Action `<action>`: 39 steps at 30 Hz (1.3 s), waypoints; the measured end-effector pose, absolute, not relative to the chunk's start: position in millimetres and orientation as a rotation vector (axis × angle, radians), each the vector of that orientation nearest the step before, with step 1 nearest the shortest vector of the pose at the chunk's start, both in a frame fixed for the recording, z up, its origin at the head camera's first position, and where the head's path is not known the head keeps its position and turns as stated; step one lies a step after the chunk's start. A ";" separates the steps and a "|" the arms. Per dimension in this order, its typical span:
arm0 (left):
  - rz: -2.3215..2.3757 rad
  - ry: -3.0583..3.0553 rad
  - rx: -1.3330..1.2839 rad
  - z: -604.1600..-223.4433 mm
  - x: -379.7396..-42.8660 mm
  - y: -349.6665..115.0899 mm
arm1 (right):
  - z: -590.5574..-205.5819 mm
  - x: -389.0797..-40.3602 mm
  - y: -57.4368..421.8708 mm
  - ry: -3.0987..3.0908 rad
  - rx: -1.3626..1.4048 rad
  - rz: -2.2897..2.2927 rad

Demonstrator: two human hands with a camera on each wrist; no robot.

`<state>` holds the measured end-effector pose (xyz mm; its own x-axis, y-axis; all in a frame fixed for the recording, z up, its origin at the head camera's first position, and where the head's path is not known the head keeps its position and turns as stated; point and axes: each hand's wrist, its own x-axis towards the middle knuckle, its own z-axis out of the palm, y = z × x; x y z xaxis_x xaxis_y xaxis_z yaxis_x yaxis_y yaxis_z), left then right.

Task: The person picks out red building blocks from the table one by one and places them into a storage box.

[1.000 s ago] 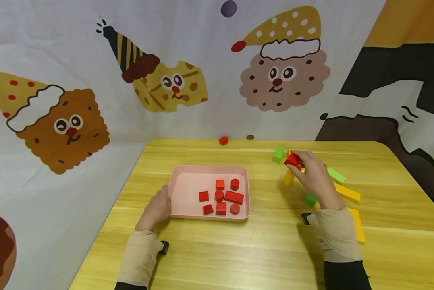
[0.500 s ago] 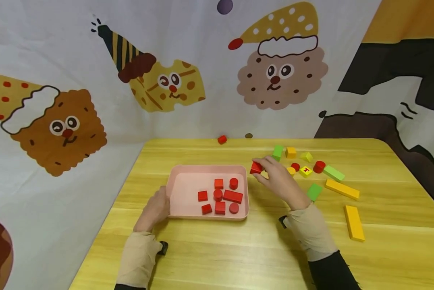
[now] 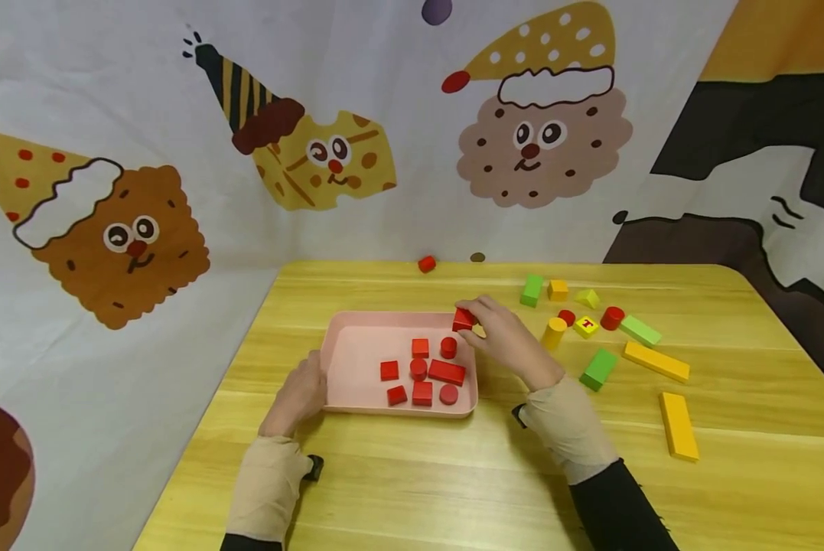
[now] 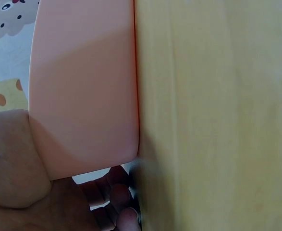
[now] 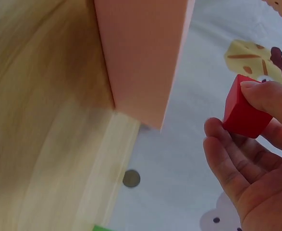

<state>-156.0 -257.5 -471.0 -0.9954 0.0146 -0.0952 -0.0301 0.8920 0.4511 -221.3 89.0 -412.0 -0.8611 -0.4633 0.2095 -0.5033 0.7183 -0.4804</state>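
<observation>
My right hand (image 3: pixel 511 340) pinches a red block (image 5: pixel 246 107) between thumb and fingers, above the back right corner of the pink tray (image 3: pixel 359 317). In the head view the held block (image 3: pixel 463 320) overlaps the tray's rim. My left hand (image 3: pixel 303 392) grips the tray's left end. Its thumb (image 4: pixel 13 159) lies over the rim in the left wrist view, while the other fingers are curled outside the wall. Several red blocks lie in the tray's right half, among them a long block (image 3: pixel 447 373), a cylinder (image 3: pixel 449 347) and a cube (image 3: pixel 421 393).
Right of the tray lie green blocks (image 3: pixel 598 369), long yellow blocks (image 3: pixel 679 426), a yellow cylinder (image 3: pixel 554 334), a red cylinder (image 3: pixel 612 318) and other small blocks. One red block (image 3: pixel 427 264) sits at the table's back edge, against the patterned cloth (image 3: pixel 412 229).
My right hand has carried the red block leftward from the loose blocks to the tray's back right corner. The left hand and the tray stay in place.
</observation>
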 end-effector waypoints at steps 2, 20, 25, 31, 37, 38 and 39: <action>0.708 2.964 -0.010 -470.7 -156.1 -257.7 | -413.1 -221.6 83.2 -2.856 0.814 0.836; 0.695 2.975 -0.013 -470.0 -159.0 -257.9 | -406.3 -234.6 44.0 -2.811 0.997 0.749; 0.698 2.987 -0.004 -470.9 -156.6 -257.4 | -414.1 -239.7 36.2 -2.860 1.010 0.772; 0.708 2.989 -0.009 -471.0 -155.4 -257.1 | -417.5 -241.6 31.8 -2.906 0.980 0.825; 0.719 2.987 -0.015 -470.7 -155.9 -257.2 | -407.6 -241.1 25.6 -2.906 0.987 0.810; 0.718 2.990 -0.013 -471.1 -156.0 -257.3 | -405.6 -241.4 23.8 -2.907 0.992 0.802; 0.715 2.990 -0.015 -471.5 -155.9 -257.3 | -404.2 -241.8 21.7 -2.908 1.003 0.798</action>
<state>-155.9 -257.3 -471.5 -0.9977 0.0064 -0.0680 -0.0251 0.8919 0.4515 -241.8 21.7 -404.2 -0.8002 -0.5865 0.1253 -0.5683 0.6748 -0.4708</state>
